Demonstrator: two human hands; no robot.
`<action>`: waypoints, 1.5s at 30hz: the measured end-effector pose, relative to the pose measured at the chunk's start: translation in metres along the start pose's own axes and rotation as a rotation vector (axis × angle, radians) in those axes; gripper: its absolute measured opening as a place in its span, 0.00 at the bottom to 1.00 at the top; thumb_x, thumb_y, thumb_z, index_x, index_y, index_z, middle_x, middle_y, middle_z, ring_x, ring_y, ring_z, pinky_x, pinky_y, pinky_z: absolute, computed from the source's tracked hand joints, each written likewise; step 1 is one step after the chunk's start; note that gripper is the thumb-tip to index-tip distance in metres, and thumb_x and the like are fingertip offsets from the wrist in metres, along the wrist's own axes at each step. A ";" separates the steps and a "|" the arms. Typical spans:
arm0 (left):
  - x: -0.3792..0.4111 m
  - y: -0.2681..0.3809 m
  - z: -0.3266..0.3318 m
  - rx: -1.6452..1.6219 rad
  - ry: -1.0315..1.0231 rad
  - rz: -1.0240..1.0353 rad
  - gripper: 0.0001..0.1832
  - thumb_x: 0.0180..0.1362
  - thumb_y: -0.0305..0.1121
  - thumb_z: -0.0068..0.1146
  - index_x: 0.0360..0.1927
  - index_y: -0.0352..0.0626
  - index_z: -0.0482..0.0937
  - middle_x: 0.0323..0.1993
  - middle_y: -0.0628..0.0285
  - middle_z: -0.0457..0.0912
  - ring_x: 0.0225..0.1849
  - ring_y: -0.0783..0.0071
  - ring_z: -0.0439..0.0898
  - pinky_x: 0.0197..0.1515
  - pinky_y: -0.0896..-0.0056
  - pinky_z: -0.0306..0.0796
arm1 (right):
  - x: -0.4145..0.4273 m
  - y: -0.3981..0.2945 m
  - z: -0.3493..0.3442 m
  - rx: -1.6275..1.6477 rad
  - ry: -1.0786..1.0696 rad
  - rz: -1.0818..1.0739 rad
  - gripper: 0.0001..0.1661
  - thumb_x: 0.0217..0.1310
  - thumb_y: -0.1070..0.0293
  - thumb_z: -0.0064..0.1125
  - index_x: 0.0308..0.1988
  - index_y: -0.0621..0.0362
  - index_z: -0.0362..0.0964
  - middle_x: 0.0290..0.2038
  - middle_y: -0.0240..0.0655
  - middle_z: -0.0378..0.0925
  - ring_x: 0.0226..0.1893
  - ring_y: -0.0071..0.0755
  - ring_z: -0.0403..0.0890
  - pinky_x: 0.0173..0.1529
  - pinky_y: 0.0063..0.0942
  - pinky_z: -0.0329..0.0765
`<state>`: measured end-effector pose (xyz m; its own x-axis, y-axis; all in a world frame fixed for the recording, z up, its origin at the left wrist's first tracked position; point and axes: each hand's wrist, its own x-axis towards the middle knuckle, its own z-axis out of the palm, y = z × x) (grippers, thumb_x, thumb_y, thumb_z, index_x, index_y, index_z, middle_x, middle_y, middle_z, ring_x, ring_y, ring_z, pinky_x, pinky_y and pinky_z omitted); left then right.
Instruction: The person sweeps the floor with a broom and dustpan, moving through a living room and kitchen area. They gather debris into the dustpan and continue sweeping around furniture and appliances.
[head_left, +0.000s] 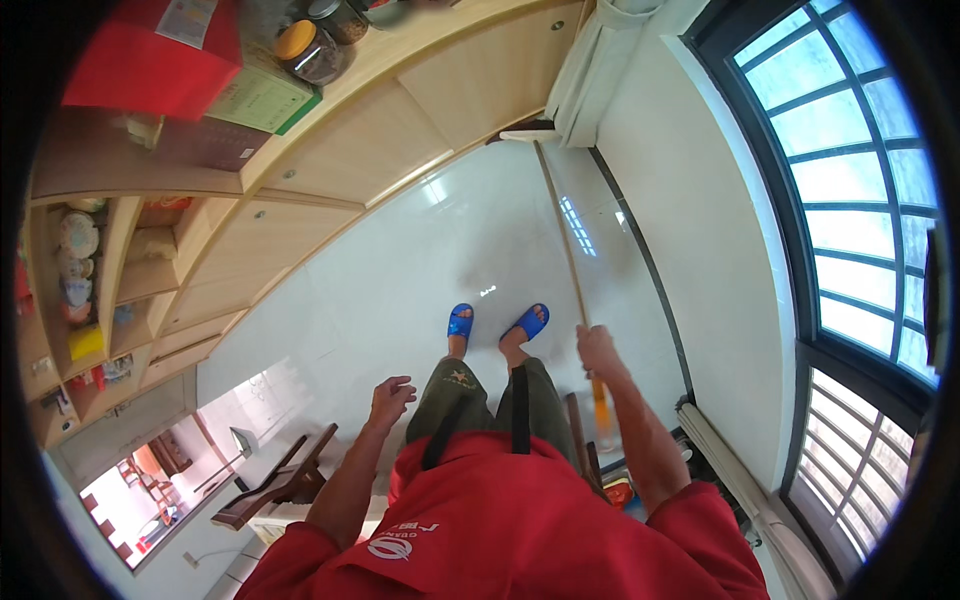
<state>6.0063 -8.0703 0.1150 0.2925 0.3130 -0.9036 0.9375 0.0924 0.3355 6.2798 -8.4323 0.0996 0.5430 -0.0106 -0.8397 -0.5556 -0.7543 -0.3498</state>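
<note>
My right hand (598, 351) is closed around a long thin handle (559, 210) with an orange end section (601, 405). The handle runs away from me across the glossy tiled floor (375, 270). Its far end meets a pale, flat head (529, 136) with a dark edge, low in the corner by a curtain; I cannot tell exactly which floor tool it is. Nothing is in my left hand (391, 397), which hangs beside my left thigh with its fingers loosely bent and apart.
A light wooden cabinet (322, 225) with sliding doors and open shelves lines the left side. On it stand a red box (150, 67) and a lidded jar (307, 52). A barred window (840, 172) is at right. Wooden chair parts (285, 480) are close behind my left side.
</note>
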 end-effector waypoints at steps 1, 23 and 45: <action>0.000 0.000 -0.001 -0.008 0.002 0.005 0.22 0.63 0.38 0.55 0.60 0.42 0.74 0.47 0.59 0.84 0.46 0.70 0.84 0.42 0.67 0.75 | -0.004 -0.002 0.013 0.001 -0.050 0.002 0.32 0.69 0.51 0.48 0.32 0.77 0.71 0.28 0.65 0.78 0.29 0.64 0.84 0.31 0.50 0.81; 0.008 0.019 -0.031 0.097 -0.011 0.015 0.24 0.62 0.37 0.55 0.61 0.40 0.73 0.46 0.57 0.84 0.44 0.67 0.85 0.42 0.64 0.77 | 0.008 0.054 -0.042 -0.127 0.125 0.107 0.36 0.68 0.44 0.47 0.36 0.74 0.75 0.29 0.57 0.81 0.26 0.58 0.84 0.32 0.48 0.81; 0.092 0.116 -0.107 0.514 -0.280 0.204 0.23 0.62 0.37 0.55 0.61 0.42 0.73 0.46 0.58 0.84 0.45 0.68 0.85 0.43 0.64 0.76 | -0.334 0.102 0.202 0.801 0.028 0.434 0.27 0.70 0.46 0.49 0.24 0.56 0.67 0.15 0.29 0.64 0.10 0.25 0.66 0.14 0.27 0.64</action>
<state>6.1219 -7.9294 0.0999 0.4481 0.0100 -0.8939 0.8082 -0.4320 0.4003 5.9146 -8.3728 0.2603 0.1938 -0.2112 -0.9580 -0.9801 0.0011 -0.1985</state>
